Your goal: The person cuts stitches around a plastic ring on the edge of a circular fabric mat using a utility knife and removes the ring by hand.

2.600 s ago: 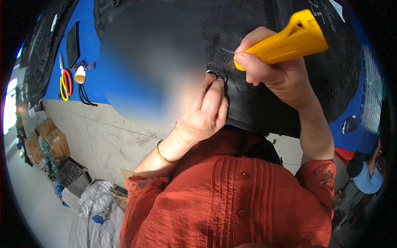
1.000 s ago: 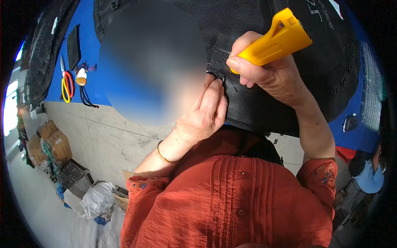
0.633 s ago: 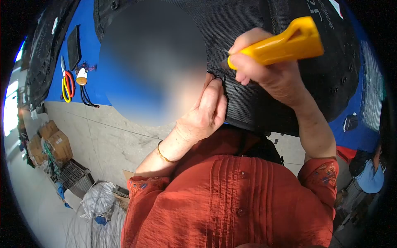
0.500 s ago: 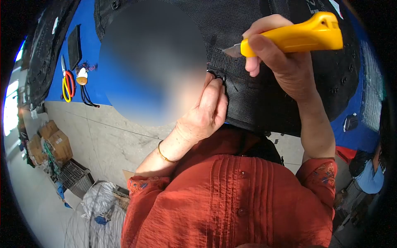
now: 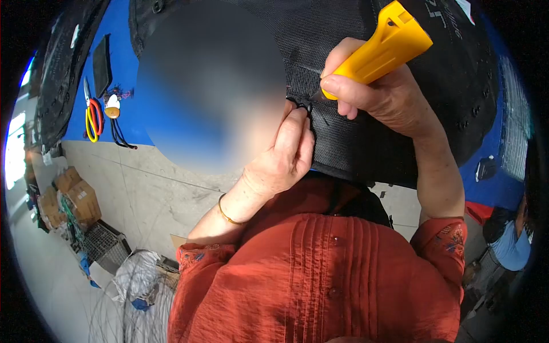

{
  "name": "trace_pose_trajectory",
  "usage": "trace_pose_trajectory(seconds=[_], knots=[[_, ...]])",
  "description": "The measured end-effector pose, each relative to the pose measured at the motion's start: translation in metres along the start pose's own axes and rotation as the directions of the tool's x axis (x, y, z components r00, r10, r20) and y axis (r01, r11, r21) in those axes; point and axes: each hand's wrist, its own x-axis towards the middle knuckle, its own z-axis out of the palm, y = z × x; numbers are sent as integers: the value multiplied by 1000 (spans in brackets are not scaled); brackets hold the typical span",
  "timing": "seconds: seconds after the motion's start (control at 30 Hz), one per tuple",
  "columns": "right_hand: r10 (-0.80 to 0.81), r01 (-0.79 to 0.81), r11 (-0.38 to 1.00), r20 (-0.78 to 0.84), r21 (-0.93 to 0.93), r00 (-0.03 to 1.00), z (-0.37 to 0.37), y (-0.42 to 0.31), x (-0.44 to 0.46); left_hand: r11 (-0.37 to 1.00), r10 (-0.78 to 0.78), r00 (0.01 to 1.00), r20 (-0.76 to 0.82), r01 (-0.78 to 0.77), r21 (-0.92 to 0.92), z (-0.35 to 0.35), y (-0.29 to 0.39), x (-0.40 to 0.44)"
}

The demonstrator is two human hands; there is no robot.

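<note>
My right hand (image 5: 374, 94) is wrapped round a yellow knife (image 5: 386, 48), its handle tilted up to the right and its blade end low, close to the fabric. Black mesh fabric (image 5: 349, 146) lies under both hands. My left hand (image 5: 289, 151) pinches a small dark piece (image 5: 300, 104) at the fabric, just left of and below the knife's tip. A blurred disc hides what lies left of my left hand. The blade itself is barely visible.
On the blue table (image 5: 128, 63) at the left lie scissors (image 5: 94, 117) with red and yellow handles, a black flat piece (image 5: 102, 66) and a white-and-brown item (image 5: 112, 107). Cardboard boxes (image 5: 80, 197) stand lower left. A person in light blue (image 5: 510, 246) is at the far right.
The knife in my right hand has come down and left from its raised, more level pose, and its handle now points up more steeply. My left hand has stayed in place.
</note>
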Motion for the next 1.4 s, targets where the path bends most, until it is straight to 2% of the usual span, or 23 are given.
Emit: trace_pose_trajectory(seconds=[0.3, 0.7, 0.77, 1.0, 1.4], knots=[[-3, 3, 1000, 31, -8, 1000, 3, 4, 1, 1000, 14, 1000, -10, -14, -1, 0, 0, 0], [-110, 112, 992, 36, -59, 993, 4, 6, 1, 1000, 20, 1000, -4, -20, 6, 0, 0, 0], [14, -8, 996, 58, -93, 998, 0, 0, 0, 1000, 20, 1000, 1, -20, 9, -1, 0, 0], [5, 0, 993, 45, -117, 999, 1, -2, 0, 1000, -16, 999, 37, 17, -24, -5, 4, 2], [-6, 9, 984, 17, -176, 1000, 6, -2, 0, 1000, 6, 999, 35, -6, -11, -5, 3, 2]])
